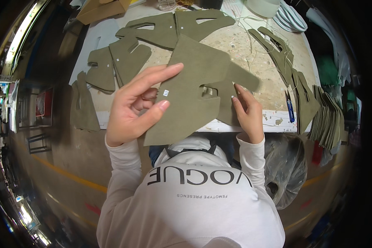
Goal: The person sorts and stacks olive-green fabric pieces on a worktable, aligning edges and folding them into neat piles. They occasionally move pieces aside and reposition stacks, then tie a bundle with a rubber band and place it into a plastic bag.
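My left hand [138, 105] holds an olive-green cut fabric panel [190, 107] by its left side, above the table's near edge. The thumb and index finger lie over its face, while the other fingers curl at its edge. A small white label [166, 93] is stuck near that thumb, and a notch is cut into the panel's right part. A second olive panel [227, 107] lies partly hidden under the first. At its right edge, my right hand [249, 113] grips it with thumb and index finger close together, beside another small white label [232, 96].
More olive panels lie in stacks on the worktable [273, 117], at the back [153, 31], left [101, 70] and right [304, 99]. Blue thread snips [289, 108] rest near the right edge. A bundle of pieces [327, 118] hangs there. Behind are a cardboard box [101, 11] and loose cords [252, 41].
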A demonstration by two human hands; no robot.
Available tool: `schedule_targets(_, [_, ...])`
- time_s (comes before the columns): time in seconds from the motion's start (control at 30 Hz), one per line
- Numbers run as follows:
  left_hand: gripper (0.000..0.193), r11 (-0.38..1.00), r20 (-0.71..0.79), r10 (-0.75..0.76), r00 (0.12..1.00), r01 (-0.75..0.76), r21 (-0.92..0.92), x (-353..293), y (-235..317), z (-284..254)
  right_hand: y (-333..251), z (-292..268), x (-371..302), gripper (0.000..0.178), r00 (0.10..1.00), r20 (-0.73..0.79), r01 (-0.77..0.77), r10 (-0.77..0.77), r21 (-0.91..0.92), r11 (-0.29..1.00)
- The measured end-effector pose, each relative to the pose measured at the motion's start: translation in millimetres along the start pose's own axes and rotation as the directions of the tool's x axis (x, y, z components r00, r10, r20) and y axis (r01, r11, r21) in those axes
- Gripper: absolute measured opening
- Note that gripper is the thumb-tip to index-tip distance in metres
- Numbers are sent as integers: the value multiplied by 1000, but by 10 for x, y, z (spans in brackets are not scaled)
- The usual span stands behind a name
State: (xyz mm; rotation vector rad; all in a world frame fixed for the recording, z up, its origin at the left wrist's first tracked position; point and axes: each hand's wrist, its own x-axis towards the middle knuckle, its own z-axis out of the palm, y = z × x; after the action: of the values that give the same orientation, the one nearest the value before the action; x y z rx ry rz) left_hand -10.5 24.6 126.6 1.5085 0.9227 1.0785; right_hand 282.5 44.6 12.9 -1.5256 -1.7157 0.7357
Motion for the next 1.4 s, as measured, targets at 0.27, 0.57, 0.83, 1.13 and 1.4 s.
schedule_targets(0.27, [57, 961, -122, -276, 953, 270, -62, -99, -756, -141, 11, -61, -29, 44, 999, 27, -31, 29, 78, 996])
schedule_targets(0.57, [58, 946, -167, -324, 931, 322, -36, -368, -988, -234, -195, -260, 195, 48, 958, 283, -177, 46, 458, 871])
schedule_targets(0.83, [51, 927, -252, -324, 912, 359, 110, -428, -923, -162, -902, -1289, 305, 48, 968, 68, 223, -243, 224, 949])
schedule_targets(1.13, [40, 964, -352, -267, 897, 252, -88, -328, -872, 124, -1038, 415, 311, 45, 875, 373, 326, -308, 16, 945])
schedule_targets(1.4, [52, 883, -268, -150, 952, 251, 397, -364, -875, 113, -812, 604, 415, 42, 928, 200, 249, -316, 300, 921])
